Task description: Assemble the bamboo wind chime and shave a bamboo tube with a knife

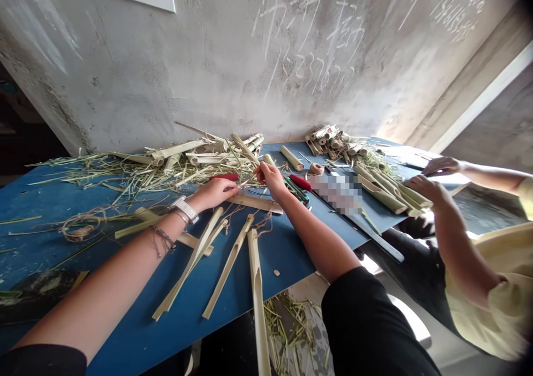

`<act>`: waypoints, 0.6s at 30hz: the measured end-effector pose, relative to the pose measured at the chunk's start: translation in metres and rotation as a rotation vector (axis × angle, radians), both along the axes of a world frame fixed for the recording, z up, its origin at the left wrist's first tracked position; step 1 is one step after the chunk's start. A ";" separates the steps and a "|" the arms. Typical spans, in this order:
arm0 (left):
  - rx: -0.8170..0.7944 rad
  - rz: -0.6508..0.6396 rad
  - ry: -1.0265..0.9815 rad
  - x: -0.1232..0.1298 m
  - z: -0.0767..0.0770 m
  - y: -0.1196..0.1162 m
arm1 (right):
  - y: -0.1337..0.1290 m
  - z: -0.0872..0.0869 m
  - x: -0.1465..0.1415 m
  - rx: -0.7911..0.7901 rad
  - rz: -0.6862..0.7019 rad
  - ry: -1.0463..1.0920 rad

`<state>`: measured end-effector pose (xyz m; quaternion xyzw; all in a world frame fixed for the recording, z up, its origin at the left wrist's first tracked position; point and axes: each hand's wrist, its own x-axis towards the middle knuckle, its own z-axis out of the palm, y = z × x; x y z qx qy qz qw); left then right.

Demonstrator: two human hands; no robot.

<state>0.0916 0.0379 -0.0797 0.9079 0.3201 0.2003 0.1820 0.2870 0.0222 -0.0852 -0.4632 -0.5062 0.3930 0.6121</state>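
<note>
My left hand [217,194], with a watch and bracelets on its wrist, has its fingers drawn together at the left end of a flat bamboo strip [257,201]. What they hold is hidden. Above that strip, my right hand [271,179] is closed in a pinch; a thin thing at its fingertips is too small to name. Brown twine [264,220] ties split bamboo pieces to the strip: one long piece [256,287] reaches past the table edge, with another bamboo piece [229,267] beside it. A red handle [225,177] lies just behind my left hand.
Bamboo offcuts and shavings [183,159] are heaped along the wall. A twine coil [83,226] lies left. To the right are a red-handled tool [300,183], a long metal blade [375,234], a twine ball [316,169] and bamboo tubes [385,192] near another person's hands [433,181].
</note>
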 end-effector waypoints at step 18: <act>-0.066 -0.028 -0.099 0.007 -0.001 -0.003 | -0.023 0.016 -0.019 0.139 0.315 -0.304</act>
